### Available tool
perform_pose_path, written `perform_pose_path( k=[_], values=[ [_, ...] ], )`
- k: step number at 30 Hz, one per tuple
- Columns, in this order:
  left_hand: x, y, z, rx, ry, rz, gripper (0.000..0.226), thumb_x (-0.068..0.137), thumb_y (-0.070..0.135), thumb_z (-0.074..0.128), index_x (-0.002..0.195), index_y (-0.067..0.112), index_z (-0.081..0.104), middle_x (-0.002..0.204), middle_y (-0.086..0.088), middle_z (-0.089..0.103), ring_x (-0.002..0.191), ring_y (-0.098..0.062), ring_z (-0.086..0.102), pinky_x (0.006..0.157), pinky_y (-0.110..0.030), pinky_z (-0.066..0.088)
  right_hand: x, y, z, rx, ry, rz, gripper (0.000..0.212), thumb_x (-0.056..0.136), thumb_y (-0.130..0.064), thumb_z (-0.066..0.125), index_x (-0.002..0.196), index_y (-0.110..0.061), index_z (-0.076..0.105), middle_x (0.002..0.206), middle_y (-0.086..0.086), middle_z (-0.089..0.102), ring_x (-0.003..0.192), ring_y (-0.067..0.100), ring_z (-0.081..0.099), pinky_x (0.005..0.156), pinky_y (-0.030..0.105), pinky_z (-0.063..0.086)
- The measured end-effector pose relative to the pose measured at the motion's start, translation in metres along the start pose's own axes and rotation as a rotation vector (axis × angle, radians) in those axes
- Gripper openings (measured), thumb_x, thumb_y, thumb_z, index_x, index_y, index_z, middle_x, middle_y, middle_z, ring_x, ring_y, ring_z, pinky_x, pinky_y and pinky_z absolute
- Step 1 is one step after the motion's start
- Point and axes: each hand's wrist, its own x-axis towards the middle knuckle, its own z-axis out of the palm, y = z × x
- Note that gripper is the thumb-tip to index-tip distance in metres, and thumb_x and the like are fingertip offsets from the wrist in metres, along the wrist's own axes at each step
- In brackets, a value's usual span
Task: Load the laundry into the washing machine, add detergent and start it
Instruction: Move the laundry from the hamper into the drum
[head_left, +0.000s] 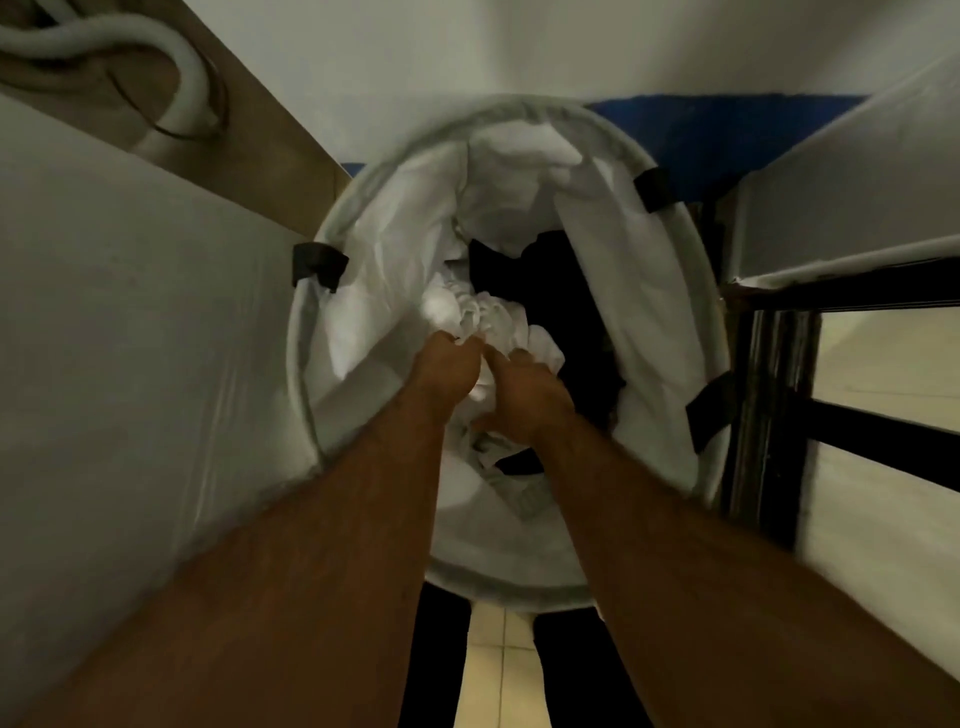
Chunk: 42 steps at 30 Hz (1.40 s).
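A round white fabric laundry hamper (337, 218) with black strap tabs stands on the floor straight below me. Inside lie a bunched white garment (467, 312) and dark clothes (561, 301). Both my arms reach down into it. My left hand (449, 371) has its fingers closed on the white garment. My right hand (524, 389) grips the same white cloth just beside it. The washing machine's white side panel (130, 364) rises at the left; its door and controls are out of view.
A white drain hose (171, 67) and cables coil behind the machine at the top left. A black-framed stand with a white top (841, 218) sits close on the right. My dark trouser legs (436, 665) and pale floor tiles (498, 670) show below the hamper.
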Motion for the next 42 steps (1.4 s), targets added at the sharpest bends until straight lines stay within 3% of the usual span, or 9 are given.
perform_pose_path(
  k=[4, 10, 15, 19, 23, 27, 32, 37, 42],
  values=[
    [0.003, -0.014, 0.010, -0.056, 0.023, 0.029, 0.060, 0.091, 0.054, 0.047, 0.129, 0.009, 0.055, 0.129, -0.012, 0.058, 0.116, -0.030, 0.056, 0.103, -0.043, 0.044, 0.015, 0.014, 0.023, -0.184, 0.109, 0.049, 0.051, 0.091, -0.034, 0.057, 0.139, -0.020, 0.044, 0.130, 0.012, 0.054, 0.117, 0.033, 0.052, 0.095, 0.038, 0.044],
    [-0.046, 0.001, -0.004, -0.293, 0.029, 0.013, 0.061, 0.091, 0.058, 0.044, 0.133, 0.014, 0.053, 0.127, -0.004, 0.059, 0.113, -0.023, 0.056, 0.102, -0.040, 0.044, -0.030, -0.004, -0.030, 0.197, 0.205, -0.022, 0.024, 0.089, -0.023, 0.055, 0.103, -0.010, 0.069, 0.100, 0.011, 0.070, 0.093, 0.028, 0.064, 0.077, 0.032, 0.051],
    [-0.114, 0.028, -0.029, -0.534, -0.042, -0.136, 0.098, 0.061, 0.087, 0.032, 0.135, 0.026, 0.050, 0.129, -0.003, 0.059, 0.114, -0.028, 0.058, 0.101, -0.049, 0.045, -0.120, -0.031, -0.094, 0.657, 0.211, -0.007, 0.014, 0.082, -0.026, 0.059, 0.077, -0.015, 0.065, 0.077, 0.004, 0.060, 0.077, 0.020, 0.058, 0.070, 0.031, 0.045],
    [-0.193, 0.054, -0.060, -0.838, -0.352, -0.163, 0.083, 0.087, 0.077, 0.024, 0.123, 0.013, 0.061, 0.120, -0.018, 0.065, 0.108, -0.031, 0.063, 0.097, -0.048, 0.050, -0.206, -0.069, -0.151, 1.085, 0.178, -0.011, 0.014, 0.080, -0.010, 0.055, 0.071, -0.013, 0.065, 0.073, 0.006, 0.064, 0.074, 0.019, 0.062, 0.072, 0.032, 0.051],
    [-0.292, 0.088, -0.097, -0.985, -0.586, 0.000, 0.080, 0.069, 0.062, 0.072, 0.120, 0.000, 0.064, 0.102, -0.008, 0.073, 0.094, -0.021, 0.071, 0.070, -0.035, 0.059, -0.299, -0.113, -0.211, 1.289, 0.136, -0.017, 0.025, 0.065, -0.011, 0.050, 0.086, -0.015, 0.064, 0.086, 0.006, 0.064, 0.081, 0.021, 0.059, 0.077, 0.033, 0.049],
    [-0.368, 0.102, -0.125, -0.977, -0.431, -0.133, 0.058, 0.102, 0.049, 0.027, 0.148, 0.014, 0.031, 0.147, -0.006, 0.042, 0.134, -0.028, 0.041, 0.087, -0.034, 0.046, -0.386, -0.153, -0.255, 1.479, 0.081, -0.021, 0.019, 0.082, -0.012, 0.050, 0.097, -0.009, 0.062, 0.092, 0.011, 0.062, 0.085, 0.023, 0.060, 0.079, 0.037, 0.048],
    [-0.457, 0.124, -0.164, -0.935, -0.366, -0.087, 0.054, 0.098, 0.048, 0.042, 0.139, 0.013, 0.045, 0.128, -0.011, 0.059, 0.121, -0.028, 0.053, 0.099, -0.038, 0.044, -0.455, -0.182, -0.281, 1.341, 0.291, -0.005, 0.065, 0.070, -0.056, 0.069, 0.118, -0.011, 0.066, 0.113, 0.010, 0.070, 0.103, 0.024, 0.067, 0.095, 0.042, 0.052],
    [-0.507, 0.127, -0.185, -0.957, -0.236, 0.120, 0.037, 0.096, 0.028, 0.054, 0.128, 0.010, 0.055, 0.122, -0.013, 0.062, 0.114, -0.029, 0.056, 0.095, -0.041, 0.046, -0.504, -0.171, -0.284, 1.148, 0.444, -0.019, 0.036, 0.075, -0.057, 0.069, 0.061, -0.026, 0.057, 0.071, 0.000, 0.060, 0.072, 0.021, 0.056, 0.066, 0.036, 0.048],
    [-0.553, 0.127, -0.190, -0.848, -0.086, 0.421, 0.043, 0.072, 0.019, 0.066, 0.115, 0.017, 0.066, 0.110, -0.009, 0.070, 0.105, -0.028, 0.065, 0.091, -0.044, 0.054, -0.552, -0.182, -0.299, 1.222, 0.219, -0.019, 0.063, 0.089, -0.072, 0.034, 0.111, -0.025, 0.070, 0.112, 0.004, 0.072, 0.106, 0.027, 0.066, 0.090, 0.042, 0.052]
  ],
)
